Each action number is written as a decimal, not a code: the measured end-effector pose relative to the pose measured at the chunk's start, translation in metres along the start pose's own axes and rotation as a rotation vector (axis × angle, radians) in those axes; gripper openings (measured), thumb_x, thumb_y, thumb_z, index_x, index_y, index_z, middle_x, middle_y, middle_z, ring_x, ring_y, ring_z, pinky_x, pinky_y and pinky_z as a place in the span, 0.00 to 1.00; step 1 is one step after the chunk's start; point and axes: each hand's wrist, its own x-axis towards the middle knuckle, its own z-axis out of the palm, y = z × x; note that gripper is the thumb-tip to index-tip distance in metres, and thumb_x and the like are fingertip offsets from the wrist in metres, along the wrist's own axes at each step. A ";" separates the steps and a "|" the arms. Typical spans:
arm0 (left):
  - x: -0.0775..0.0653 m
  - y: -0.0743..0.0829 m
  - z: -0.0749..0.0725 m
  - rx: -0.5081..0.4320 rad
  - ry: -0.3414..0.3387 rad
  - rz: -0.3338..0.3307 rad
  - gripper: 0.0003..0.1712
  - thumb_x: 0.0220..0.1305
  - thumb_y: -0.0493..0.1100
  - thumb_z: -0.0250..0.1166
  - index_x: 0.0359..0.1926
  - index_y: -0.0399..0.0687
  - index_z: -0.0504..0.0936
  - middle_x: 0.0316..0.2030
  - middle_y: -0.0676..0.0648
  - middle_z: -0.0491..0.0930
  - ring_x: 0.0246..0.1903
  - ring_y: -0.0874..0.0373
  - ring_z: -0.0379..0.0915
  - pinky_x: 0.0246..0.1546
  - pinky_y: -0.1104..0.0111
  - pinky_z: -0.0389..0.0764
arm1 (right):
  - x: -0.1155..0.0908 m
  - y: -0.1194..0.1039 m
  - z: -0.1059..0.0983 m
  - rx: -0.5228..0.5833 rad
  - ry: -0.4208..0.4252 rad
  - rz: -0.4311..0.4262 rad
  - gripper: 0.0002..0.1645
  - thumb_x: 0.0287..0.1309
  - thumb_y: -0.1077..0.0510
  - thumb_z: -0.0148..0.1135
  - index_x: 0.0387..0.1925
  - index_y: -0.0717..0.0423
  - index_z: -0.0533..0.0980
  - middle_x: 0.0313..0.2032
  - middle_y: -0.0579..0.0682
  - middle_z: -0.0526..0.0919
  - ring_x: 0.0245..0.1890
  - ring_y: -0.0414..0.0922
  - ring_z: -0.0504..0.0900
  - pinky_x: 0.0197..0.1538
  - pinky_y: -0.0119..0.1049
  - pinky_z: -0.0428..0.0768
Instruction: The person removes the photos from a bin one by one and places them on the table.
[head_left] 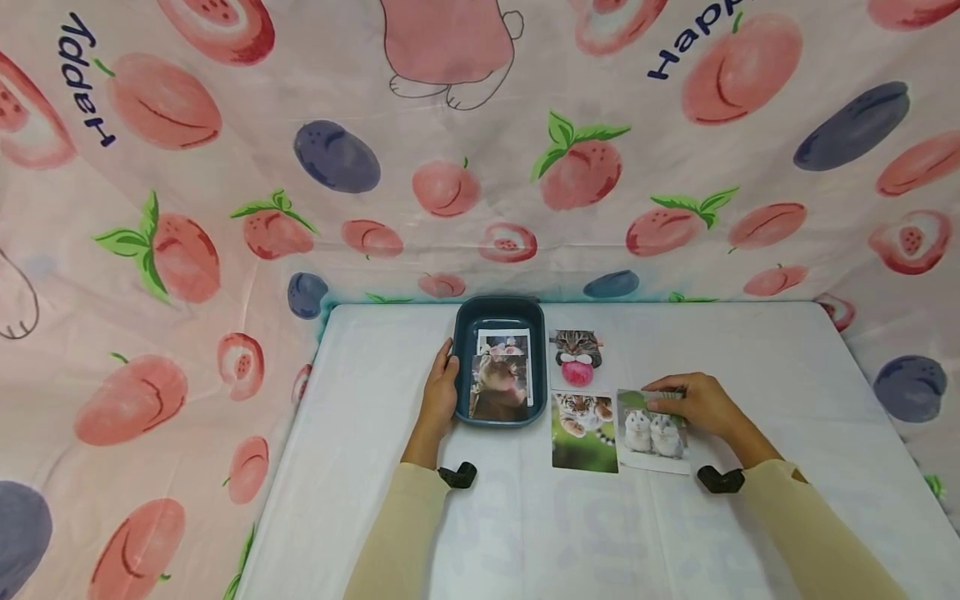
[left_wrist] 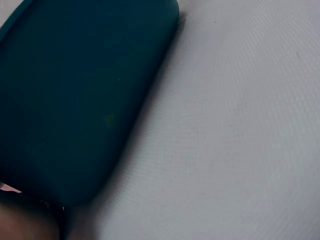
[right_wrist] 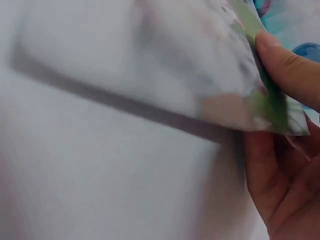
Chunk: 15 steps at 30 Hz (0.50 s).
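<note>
At its left side, a dark teal tray [head_left: 462, 392] is held by my left hand [head_left: 438, 392]. The tray's smooth outer wall [left_wrist: 85, 95] fills much of the left wrist view, with a blurred bit of hand in the lower corner. Inside the tray lie overlapping photo cards [head_left: 498, 387]. My right hand [head_left: 705, 404] pinches a photo card of two white furry animals [head_left: 652, 437] by its upper right part. In the right wrist view the thumb lies on the picture side of that card [right_wrist: 220, 65], fingers beneath, and the card is tilted off the cloth.
Right of the tray lie a cat photo card [head_left: 577, 358] and, nearer me, a tiger cub photo card [head_left: 585, 442]. White cloth [head_left: 540, 533] covers the table. A fruit-print curtain [head_left: 480, 217] stands behind it and at both sides.
</note>
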 end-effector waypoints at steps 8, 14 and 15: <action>0.000 0.001 0.000 0.013 0.011 -0.002 0.30 0.82 0.55 0.45 0.80 0.66 0.57 0.79 0.47 0.56 0.76 0.46 0.56 0.76 0.47 0.58 | 0.002 0.001 0.006 -0.034 0.055 -0.029 0.21 0.59 0.45 0.74 0.51 0.48 0.87 0.51 0.58 0.88 0.55 0.60 0.82 0.53 0.56 0.81; 0.001 0.000 0.000 0.030 0.016 -0.007 0.30 0.82 0.55 0.45 0.80 0.66 0.57 0.80 0.47 0.55 0.77 0.46 0.54 0.77 0.48 0.56 | 0.002 -0.001 0.010 -0.090 0.115 -0.086 0.18 0.56 0.51 0.77 0.47 0.50 0.88 0.45 0.55 0.89 0.47 0.55 0.85 0.49 0.52 0.82; 0.001 0.000 0.000 0.033 0.016 -0.006 0.30 0.82 0.55 0.45 0.80 0.66 0.57 0.80 0.47 0.55 0.77 0.46 0.54 0.77 0.48 0.56 | 0.002 -0.001 0.011 -0.095 0.122 -0.093 0.17 0.55 0.51 0.77 0.47 0.50 0.88 0.43 0.53 0.89 0.45 0.54 0.85 0.47 0.49 0.83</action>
